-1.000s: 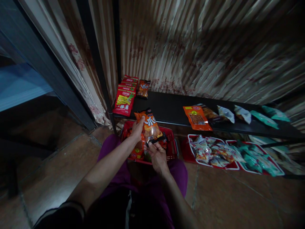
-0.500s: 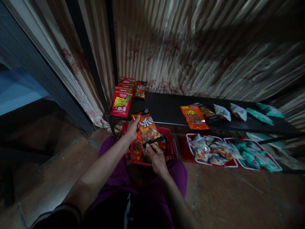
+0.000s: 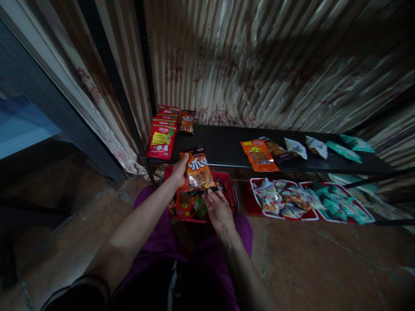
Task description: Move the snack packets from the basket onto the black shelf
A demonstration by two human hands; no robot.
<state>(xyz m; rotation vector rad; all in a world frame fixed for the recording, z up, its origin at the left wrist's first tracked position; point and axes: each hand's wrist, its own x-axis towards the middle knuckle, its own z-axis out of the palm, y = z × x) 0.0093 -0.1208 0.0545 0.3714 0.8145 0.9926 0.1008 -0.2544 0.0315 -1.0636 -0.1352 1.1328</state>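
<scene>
An orange snack bag (image 3: 199,170) with black ends is held up over a red basket (image 3: 231,183). My left hand (image 3: 179,172) is closed on the bag's left edge, thumb on the front. At its lower black edge, the fingers of my right hand (image 3: 220,211) pinch the seal. Inside the basket lie more packets, among them an orange one (image 3: 184,204) and a green one (image 3: 200,207); the held bag hides part of them.
A black shelf (image 3: 217,140) carries red packets (image 3: 162,136), a small orange bag (image 3: 187,122), a flat orange packet (image 3: 259,155) and several white and green bags. Below right stand red baskets with white-patterned bags (image 3: 272,198) and green bags (image 3: 337,205). A black post (image 3: 113,73) rises at left.
The bag has turned more upright and its front faces me more squarely. My right hand has shifted slightly right along its lower edge. The whole view has moved a little.
</scene>
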